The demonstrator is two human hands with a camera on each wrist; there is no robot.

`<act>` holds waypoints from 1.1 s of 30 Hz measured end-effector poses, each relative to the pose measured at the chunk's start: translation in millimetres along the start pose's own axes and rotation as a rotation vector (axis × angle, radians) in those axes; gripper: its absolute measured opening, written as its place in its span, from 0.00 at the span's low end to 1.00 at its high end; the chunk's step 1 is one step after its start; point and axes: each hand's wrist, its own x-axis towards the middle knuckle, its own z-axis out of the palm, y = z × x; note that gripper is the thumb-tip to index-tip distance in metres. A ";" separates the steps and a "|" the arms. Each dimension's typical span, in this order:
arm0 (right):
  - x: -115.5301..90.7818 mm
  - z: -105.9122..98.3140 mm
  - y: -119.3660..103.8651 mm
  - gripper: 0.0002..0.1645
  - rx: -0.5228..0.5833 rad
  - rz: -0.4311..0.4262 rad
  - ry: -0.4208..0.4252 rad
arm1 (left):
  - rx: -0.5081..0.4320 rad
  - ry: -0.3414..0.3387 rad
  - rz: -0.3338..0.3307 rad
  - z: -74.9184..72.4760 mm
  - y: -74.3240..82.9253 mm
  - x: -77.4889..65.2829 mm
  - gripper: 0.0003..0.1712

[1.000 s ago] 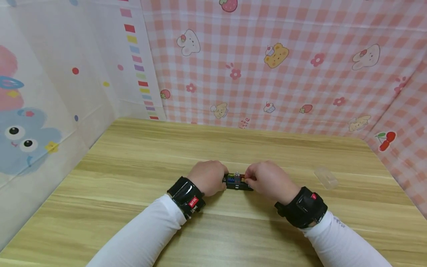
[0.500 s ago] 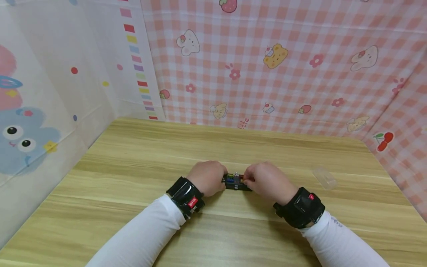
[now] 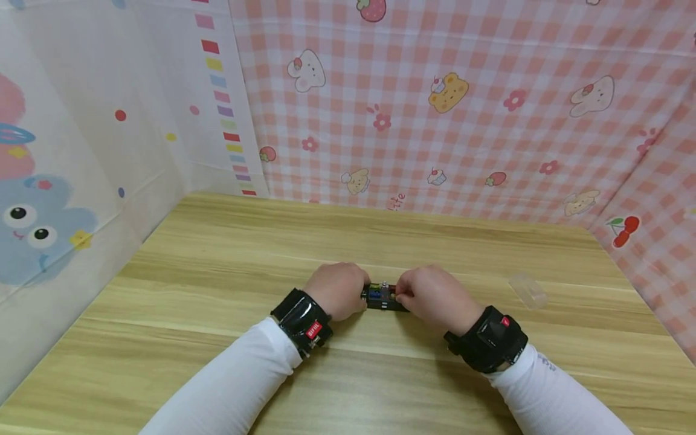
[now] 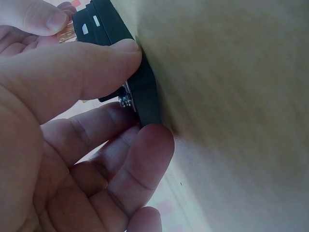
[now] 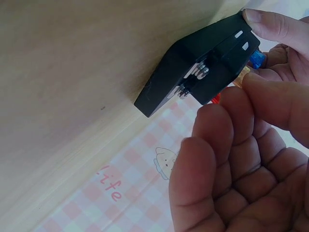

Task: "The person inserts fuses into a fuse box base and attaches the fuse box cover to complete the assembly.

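A small black fuse box (image 3: pixel 383 304) lies on the wooden table between my two hands, with screw terminals showing at its ends. My left hand (image 3: pixel 338 291) grips its left end, thumb on the near side and fingertips at the end and far side. At the other end, my right hand (image 3: pixel 439 300) pinches an amber blade fuse (image 5: pixel 241 76) between thumb and index finger, close against the box. A blue fuse (image 5: pixel 257 59) and a red fuse (image 5: pixel 216 98) show beside it in the right wrist view. The pinching fingers partly hide the amber one.
A clear plastic cover (image 3: pixel 528 291) lies on the table (image 3: pixel 348 374) to the right of my right hand. Behind the table hangs a pink checked cloth (image 3: pixel 413 109), and a pale printed cloth (image 3: pixel 109 145) stands along the left side.
The head view has drifted a little. Both hands stay at the fuse box, with the right fingertips shifting only slightly.
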 end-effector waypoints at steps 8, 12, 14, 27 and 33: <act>-0.5 1.6 -0.2 0.04 -0.003 0.016 -0.005 | -0.003 -0.005 -0.005 0.0 0.5 -0.4 0.12; -0.1 1.7 0.1 0.04 0.002 0.020 -0.010 | -0.004 -0.006 -0.005 0.0 0.4 -0.3 0.13; 0.4 1.6 0.1 0.05 0.004 0.022 -0.010 | -0.002 -0.005 -0.003 0.1 0.3 -0.1 0.13; 0.3 1.0 -0.2 0.05 0.004 0.017 -0.009 | 0.004 -0.003 0.000 0.3 -0.1 0.6 0.12; 0.3 1.0 -0.6 0.05 -0.005 0.010 -0.002 | -0.001 -0.001 0.002 0.5 -0.2 0.7 0.11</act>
